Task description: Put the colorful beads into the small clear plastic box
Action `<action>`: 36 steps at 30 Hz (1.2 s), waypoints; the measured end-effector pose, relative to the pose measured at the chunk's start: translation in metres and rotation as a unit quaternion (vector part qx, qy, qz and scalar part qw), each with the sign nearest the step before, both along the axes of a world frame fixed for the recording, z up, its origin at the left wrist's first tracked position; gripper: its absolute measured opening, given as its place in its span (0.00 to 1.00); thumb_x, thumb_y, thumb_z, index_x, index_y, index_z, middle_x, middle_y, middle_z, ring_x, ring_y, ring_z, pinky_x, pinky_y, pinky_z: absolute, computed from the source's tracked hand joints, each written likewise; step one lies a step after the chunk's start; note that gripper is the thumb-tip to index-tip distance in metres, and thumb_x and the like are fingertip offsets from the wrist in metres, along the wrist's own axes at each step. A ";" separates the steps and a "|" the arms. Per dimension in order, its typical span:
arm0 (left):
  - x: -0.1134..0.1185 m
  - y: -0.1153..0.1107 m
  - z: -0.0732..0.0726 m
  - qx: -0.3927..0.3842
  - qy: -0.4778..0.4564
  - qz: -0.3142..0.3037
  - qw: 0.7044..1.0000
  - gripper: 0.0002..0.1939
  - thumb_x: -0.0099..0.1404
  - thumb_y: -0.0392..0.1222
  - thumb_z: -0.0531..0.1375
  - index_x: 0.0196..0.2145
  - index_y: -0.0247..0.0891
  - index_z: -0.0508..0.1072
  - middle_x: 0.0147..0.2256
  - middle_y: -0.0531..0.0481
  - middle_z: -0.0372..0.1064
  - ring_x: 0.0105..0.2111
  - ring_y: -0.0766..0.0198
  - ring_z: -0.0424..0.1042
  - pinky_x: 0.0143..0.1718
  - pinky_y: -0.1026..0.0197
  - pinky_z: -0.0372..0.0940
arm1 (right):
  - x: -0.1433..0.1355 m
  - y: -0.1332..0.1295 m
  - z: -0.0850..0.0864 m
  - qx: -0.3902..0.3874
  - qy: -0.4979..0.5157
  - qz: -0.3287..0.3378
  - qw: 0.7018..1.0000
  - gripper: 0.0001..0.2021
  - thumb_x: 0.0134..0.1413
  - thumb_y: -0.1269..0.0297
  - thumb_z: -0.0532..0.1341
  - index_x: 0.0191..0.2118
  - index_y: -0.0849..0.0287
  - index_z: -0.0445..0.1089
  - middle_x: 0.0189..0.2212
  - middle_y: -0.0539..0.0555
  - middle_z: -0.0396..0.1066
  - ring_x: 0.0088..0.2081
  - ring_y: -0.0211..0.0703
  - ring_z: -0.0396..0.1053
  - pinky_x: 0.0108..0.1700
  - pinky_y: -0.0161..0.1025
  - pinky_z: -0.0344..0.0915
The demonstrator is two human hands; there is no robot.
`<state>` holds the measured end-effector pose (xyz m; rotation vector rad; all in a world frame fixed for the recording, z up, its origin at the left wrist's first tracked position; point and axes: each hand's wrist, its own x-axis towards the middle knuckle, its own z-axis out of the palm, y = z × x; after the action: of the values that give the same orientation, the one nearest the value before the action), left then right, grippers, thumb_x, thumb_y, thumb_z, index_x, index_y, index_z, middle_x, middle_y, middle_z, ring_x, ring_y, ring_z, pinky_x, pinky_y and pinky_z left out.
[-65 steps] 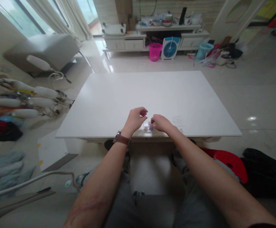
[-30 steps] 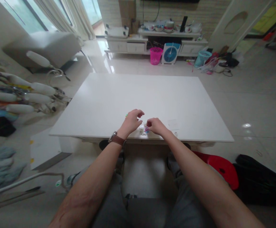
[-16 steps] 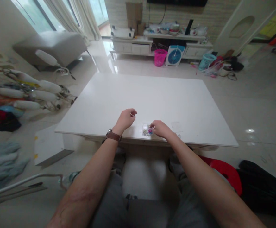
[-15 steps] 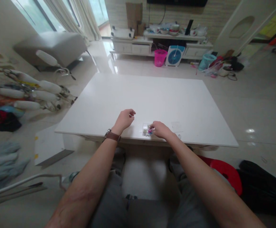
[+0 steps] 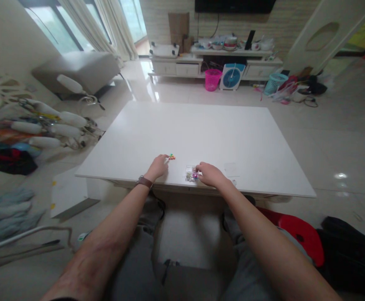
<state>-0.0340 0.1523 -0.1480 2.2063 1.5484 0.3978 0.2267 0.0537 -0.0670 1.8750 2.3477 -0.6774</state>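
bare forearms, brown-strapped wristwatch [image 5: 144, 182] on left wrist, grey trousers [image 5: 157, 276].

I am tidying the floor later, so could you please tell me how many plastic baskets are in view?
2: a pink basket left of the blue fan, and a teal basket to its right. Clutter may hide others.

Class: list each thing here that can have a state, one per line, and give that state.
Left hand: on the table, fingertips at a small orange-green piece.
Right hand: curled at a clear box; grip unclear.
Clear box: flat near the front edge, coloured bits inside; lid unclear.
Watch: strapped on the left wrist.
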 end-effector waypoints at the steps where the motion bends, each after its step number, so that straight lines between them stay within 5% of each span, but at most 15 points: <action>1: 0.005 0.000 -0.003 0.017 -0.005 -0.017 1.000 0.23 0.61 0.28 0.57 0.54 0.34 0.73 0.55 0.39 0.72 0.57 0.52 0.69 0.62 0.51 0.62 | 0.001 -0.002 0.001 -0.002 0.001 0.002 1.000 0.13 0.64 0.68 0.57 0.50 0.57 0.75 0.49 0.60 0.73 0.48 0.47 0.72 0.46 0.36 0.63; 9: 0.034 0.006 -0.016 0.037 0.024 -0.008 0.999 0.29 0.63 0.28 0.56 0.61 0.32 0.68 0.66 0.34 0.58 0.68 0.49 0.55 0.68 0.47 0.51 | 0.007 -0.021 0.009 -0.033 0.003 0.026 0.999 0.16 0.58 0.72 0.58 0.50 0.58 0.75 0.50 0.61 0.76 0.50 0.49 0.73 0.47 0.37 0.64; 14: 0.042 0.009 -0.020 0.024 0.047 -0.028 0.998 0.21 0.64 0.30 0.54 0.53 0.36 0.74 0.57 0.39 0.71 0.64 0.53 0.61 0.66 0.47 0.52 | 0.016 -0.033 0.013 -0.048 -0.005 0.024 0.999 0.17 0.59 0.71 0.57 0.51 0.59 0.75 0.51 0.63 0.76 0.51 0.52 0.74 0.49 0.41 0.67; 22: 0.050 0.011 -0.019 0.035 0.028 0.033 0.998 0.11 0.63 0.35 0.57 0.37 0.37 0.80 0.42 0.42 0.75 0.46 0.55 0.71 0.55 0.52 0.64 | 0.016 -0.052 0.014 -0.119 -0.027 0.042 0.992 0.16 0.58 0.68 0.59 0.51 0.59 0.77 0.51 0.66 0.76 0.51 0.58 0.76 0.48 0.47 0.71; 36: 0.049 0.008 -0.011 0.026 0.034 0.036 0.998 0.09 0.62 0.40 0.61 0.36 0.38 0.82 0.36 0.43 0.76 0.39 0.56 0.74 0.47 0.56 0.68 | 0.013 -0.052 0.032 -0.106 0.008 0.094 0.990 0.16 0.59 0.68 0.59 0.51 0.61 0.77 0.50 0.66 0.77 0.51 0.57 0.76 0.49 0.46 0.72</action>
<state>0.0154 0.1605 -0.1590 2.2302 1.6741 0.3923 0.2396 0.0015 -0.0353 1.5454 2.3172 -0.8827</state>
